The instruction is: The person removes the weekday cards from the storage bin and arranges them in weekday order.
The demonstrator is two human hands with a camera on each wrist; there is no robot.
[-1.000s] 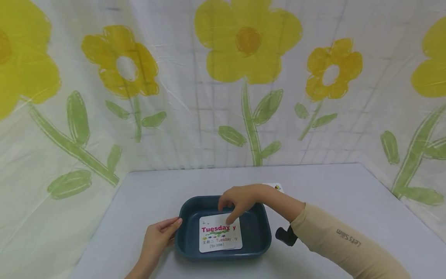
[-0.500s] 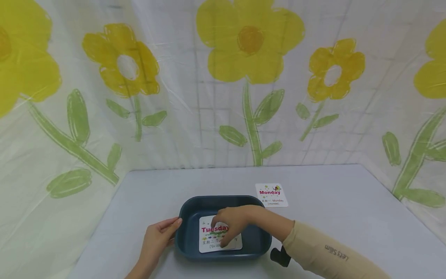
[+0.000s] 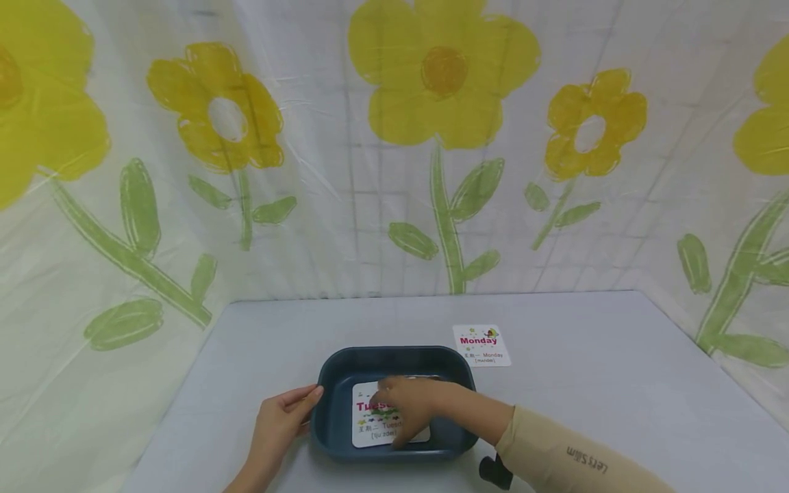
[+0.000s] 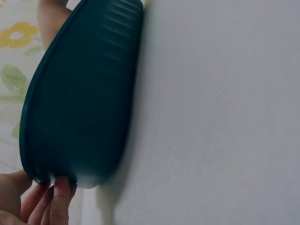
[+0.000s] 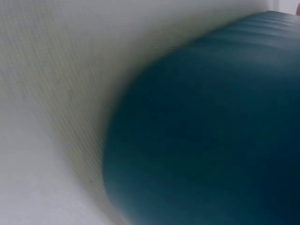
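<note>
My left hand (image 3: pixel 280 419) pinches the left rim of a dark teal tray (image 3: pixel 330 411), thumb at the rim and fingers on the outer wall. In the left wrist view that hand (image 4: pixel 44 204) holds the end of the tray (image 4: pixel 84 93). A white "Tuesday" card (image 3: pixel 368 434) lies inside, overlapping at least one other card whose edge shows at its right. Over it is my right hand (image 3: pixel 409 407), fingers spread and bent down toward the card, covering part of its print. Contact under the fingertips is hidden. The right wrist view shows only the tray's outer wall (image 5: pixel 201 131), not the right hand's fingers.
A white "Monday" card (image 3: pixel 482 346) lies on the pale table (image 3: pixel 573 356) just behind the tray's right back corner. Behind the table hangs a flower-printed curtain (image 3: pixel 320 226). A black device (image 3: pixel 495 472) is at the right wrist.
My right hand has moved left and down from the tray's back right onto the "Tuesday" card, uncovering the "Monday" card. The left hand stays on the rim.
</note>
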